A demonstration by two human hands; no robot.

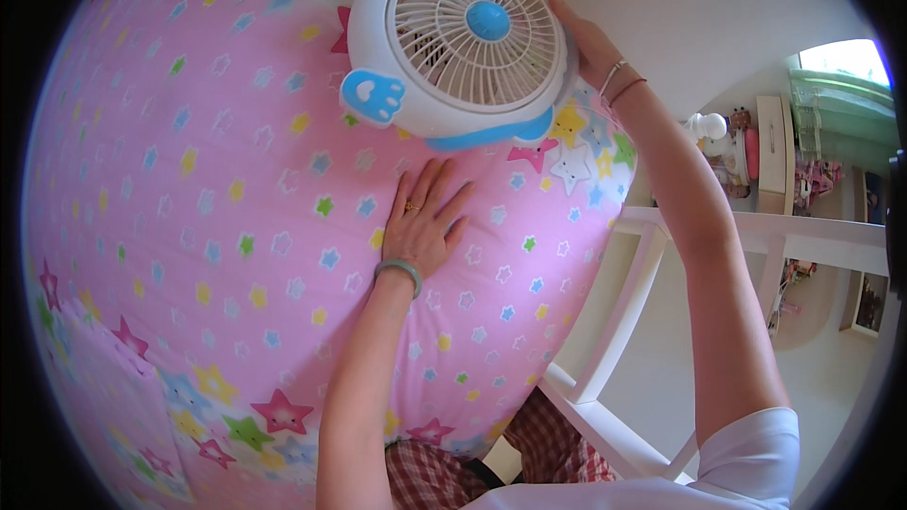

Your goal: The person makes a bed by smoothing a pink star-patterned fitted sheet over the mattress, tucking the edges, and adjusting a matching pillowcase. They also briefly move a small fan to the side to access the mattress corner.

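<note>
A small white fan (406,99) with light-blue paw-shaped feet and a blue hub stands at the far side of a pink star-print bedsheet (227,246). My right hand (588,45) reaches out and grips the fan's right rim; its fingertips are partly hidden behind the casing. My left hand (425,217) lies flat on the sheet just in front of the fan, fingers stretched out and holding nothing. A ring and a green bangle (402,274) show on that hand and wrist.
A white bed rail (619,312) with a ladder-like frame runs along the right side. Beyond it are a shelf (775,156) with toys and a green curtain (841,104) by a bright window. My knees in checked trousers (430,472) are at the lower edge.
</note>
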